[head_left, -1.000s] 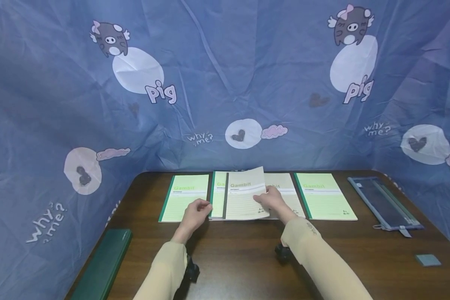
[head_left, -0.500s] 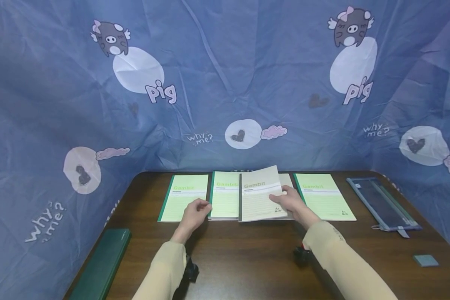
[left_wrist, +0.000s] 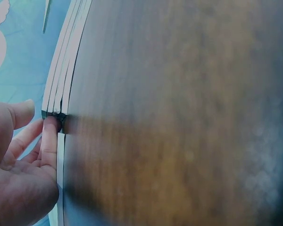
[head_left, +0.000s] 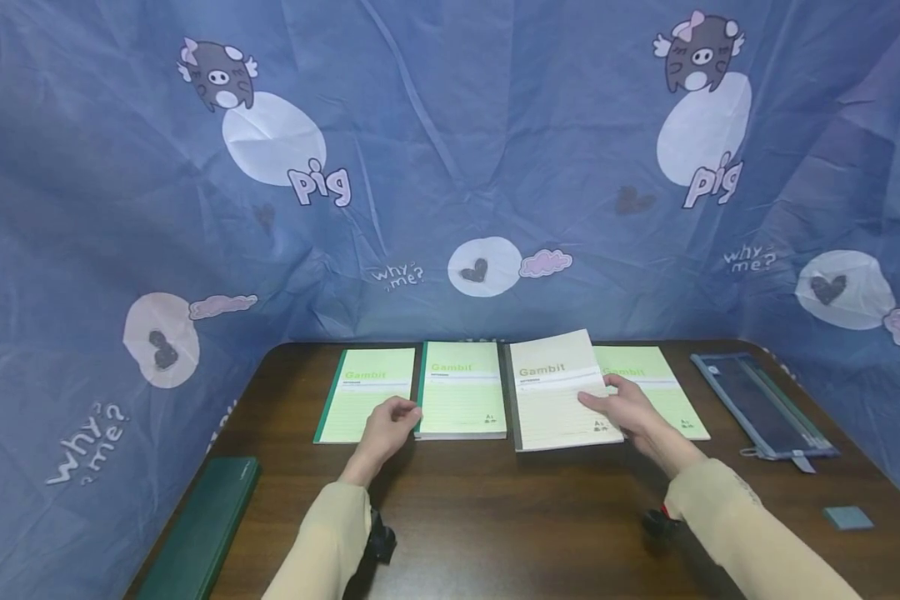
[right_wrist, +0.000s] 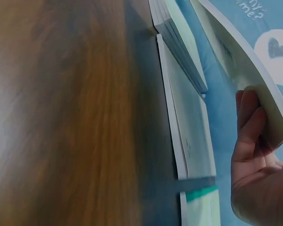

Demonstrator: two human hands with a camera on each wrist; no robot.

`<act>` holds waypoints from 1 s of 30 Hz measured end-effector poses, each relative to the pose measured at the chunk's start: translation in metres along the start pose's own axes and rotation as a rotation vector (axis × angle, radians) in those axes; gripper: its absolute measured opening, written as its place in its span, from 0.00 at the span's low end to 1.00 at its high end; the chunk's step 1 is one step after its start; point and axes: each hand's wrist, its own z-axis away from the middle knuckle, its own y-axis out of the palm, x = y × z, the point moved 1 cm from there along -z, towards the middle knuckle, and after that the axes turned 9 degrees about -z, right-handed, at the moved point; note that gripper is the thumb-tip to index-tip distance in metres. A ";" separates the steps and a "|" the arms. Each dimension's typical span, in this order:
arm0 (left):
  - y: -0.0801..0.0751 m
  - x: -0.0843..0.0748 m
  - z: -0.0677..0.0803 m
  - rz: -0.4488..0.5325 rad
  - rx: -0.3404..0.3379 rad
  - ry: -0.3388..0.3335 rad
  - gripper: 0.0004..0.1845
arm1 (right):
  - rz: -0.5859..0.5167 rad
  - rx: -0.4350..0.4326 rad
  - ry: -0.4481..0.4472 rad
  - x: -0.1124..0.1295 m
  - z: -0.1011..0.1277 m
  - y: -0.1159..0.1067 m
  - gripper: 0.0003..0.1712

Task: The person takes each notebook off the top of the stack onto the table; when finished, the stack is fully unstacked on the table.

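Observation:
My right hand [head_left: 633, 412] grips a beige notebook [head_left: 555, 400] with a dark grey spine by its right side, thumb on the cover. The right wrist view shows this held notebook raised and tilted, fingers behind it. Below it another notebook [right_wrist: 188, 113] lies flat, mostly hidden in the head view. Just left is a stack of notebooks [head_left: 461, 396] with a green-spined pale green one on top. My left hand [head_left: 386, 433] keeps its fingertips at the stack's spine edge; in the left wrist view its thumb stands apart from the stack [left_wrist: 66, 61].
Single green notebooks lie on both sides, one on the left [head_left: 367, 387] and one on the right [head_left: 663, 404]. Further right are a blue zip mesh pouch [head_left: 768, 408] and a small grey-blue block [head_left: 849, 517]. A dark green case [head_left: 202, 525] lies front left.
My right hand has carried the beige notebook rightward off the green-topped stack, uncovering its top cover, to over the notebook beside it. My left hand stays at the stack's left edge.

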 end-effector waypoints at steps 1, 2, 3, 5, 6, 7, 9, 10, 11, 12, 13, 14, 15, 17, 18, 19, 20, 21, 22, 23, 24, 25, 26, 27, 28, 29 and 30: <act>0.000 0.000 0.000 0.003 0.001 -0.006 0.16 | -0.013 0.007 -0.001 -0.001 0.003 -0.004 0.34; 0.000 0.001 0.000 0.004 0.002 -0.007 0.16 | -0.027 0.015 -0.003 -0.003 0.006 -0.008 0.34; 0.000 0.001 0.000 0.005 0.003 -0.008 0.16 | -0.033 0.019 -0.005 -0.005 0.010 -0.013 0.34; 0.001 0.002 0.000 0.005 0.004 -0.010 0.16 | -0.047 0.031 -0.008 -0.010 0.017 -0.021 0.33; 0.001 0.002 0.000 0.007 0.005 -0.015 0.16 | -0.045 0.035 -0.007 -0.013 0.021 -0.026 0.33; 0.001 0.003 0.000 0.007 0.007 -0.016 0.16 | -0.043 0.037 -0.004 -0.016 0.025 -0.030 0.33; 0.001 0.003 0.001 0.010 0.008 -0.014 0.16 | -0.029 0.045 0.004 -0.021 0.034 -0.040 0.34; 0.001 0.002 0.001 0.011 0.008 -0.013 0.16 | -0.019 0.048 0.013 -0.024 0.039 -0.045 0.35; 0.001 0.002 0.001 0.012 0.009 -0.013 0.16 | -0.003 0.046 0.027 -0.027 0.043 -0.049 0.37; 0.001 0.002 0.000 0.013 0.010 -0.011 0.16 | 0.017 0.044 0.041 -0.029 0.048 -0.054 0.40; 0.000 0.002 0.000 0.016 0.011 -0.010 0.16 | 0.033 0.046 0.054 -0.032 0.052 -0.059 0.43; 0.000 0.002 0.000 0.018 0.010 -0.006 0.15 | 0.044 0.045 0.066 -0.034 0.057 -0.063 0.45; -0.001 0.003 0.000 0.019 0.010 -0.004 0.15 | 0.052 0.045 0.076 -0.036 0.061 -0.067 0.47; -0.001 0.003 -0.001 0.020 0.011 -0.002 0.15 | 0.060 0.039 0.093 -0.042 0.070 -0.075 0.50; -0.001 0.003 -0.001 0.021 0.010 0.000 0.15 | 0.060 0.039 0.097 -0.044 0.074 -0.078 0.51; -0.001 0.003 -0.001 0.022 0.010 0.000 0.15 | 0.056 0.042 0.102 -0.047 0.078 -0.082 0.51; -0.001 0.003 -0.002 0.021 0.010 0.001 0.15 | 0.050 0.039 0.108 -0.049 0.082 -0.085 0.51; -0.001 0.003 -0.002 0.022 0.010 0.000 0.15 | 0.051 0.045 0.112 -0.052 0.086 -0.089 0.52; -0.001 0.003 -0.002 0.022 0.012 -0.001 0.15 | 0.055 0.049 0.122 -0.054 0.089 -0.092 0.52; -0.001 0.003 -0.002 0.022 0.012 -0.001 0.15 | 0.065 0.052 0.132 -0.057 0.093 -0.095 0.52; -0.001 0.003 -0.001 0.021 0.013 0.000 0.15 | 0.065 0.058 0.143 -0.060 0.097 -0.099 0.51; -0.001 0.003 -0.001 0.021 0.014 0.000 0.15 | 0.062 0.066 0.154 -0.063 0.100 -0.102 0.51; -0.001 0.003 -0.001 0.021 0.015 0.000 0.15 | 0.055 0.066 0.166 -0.066 0.103 -0.105 0.50; 0.000 0.003 -0.001 0.022 0.016 0.001 0.15 | 0.056 0.068 0.175 -0.068 0.107 -0.108 0.50; 0.000 0.003 -0.001 0.023 0.017 0.001 0.15 | 0.052 0.070 0.186 -0.071 0.110 -0.110 0.49; 0.000 0.003 -0.001 0.024 0.017 0.001 0.15 | 0.051 0.070 0.193 -0.074 0.112 -0.113 0.49; 0.001 0.003 -0.001 0.024 0.017 0.000 0.15 | 0.048 0.071 0.200 -0.076 0.115 -0.115 0.49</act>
